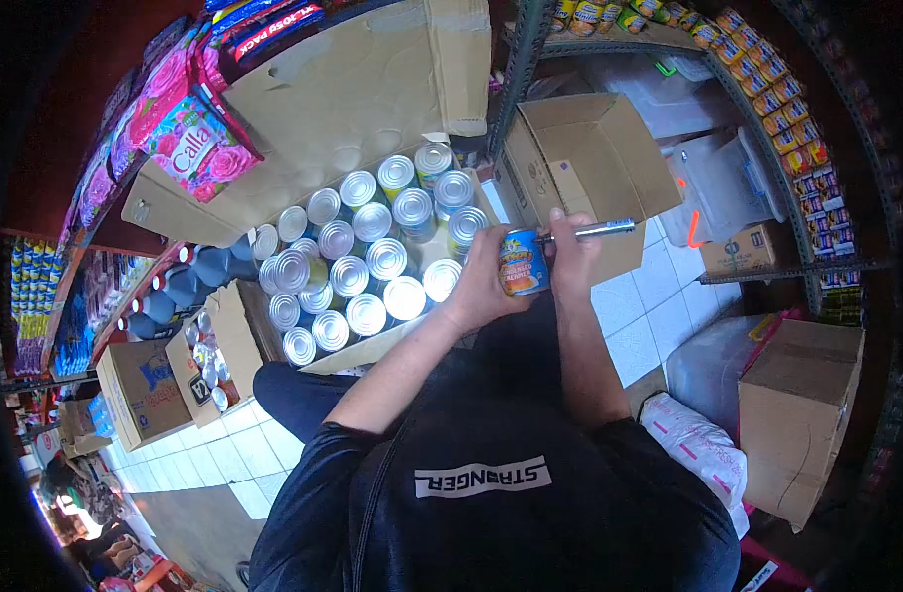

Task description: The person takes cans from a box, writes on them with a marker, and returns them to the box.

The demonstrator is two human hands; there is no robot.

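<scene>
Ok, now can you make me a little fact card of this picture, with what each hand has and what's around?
Left grip: holds a small can with a blue and orange label
Right grip: holds a silver pen-like tool, its tip close to the can; touching or not, I can't tell
In front: many other cans, silver ends up, in an open cardboard box
To the right: another open box
Upper left: a pink Calla packet
Floor: white tiles

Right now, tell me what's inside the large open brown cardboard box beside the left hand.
Inside the box are round, silver-topped metal cans, packed mostly upright; whatever lies directly beneath them is covered.
</scene>
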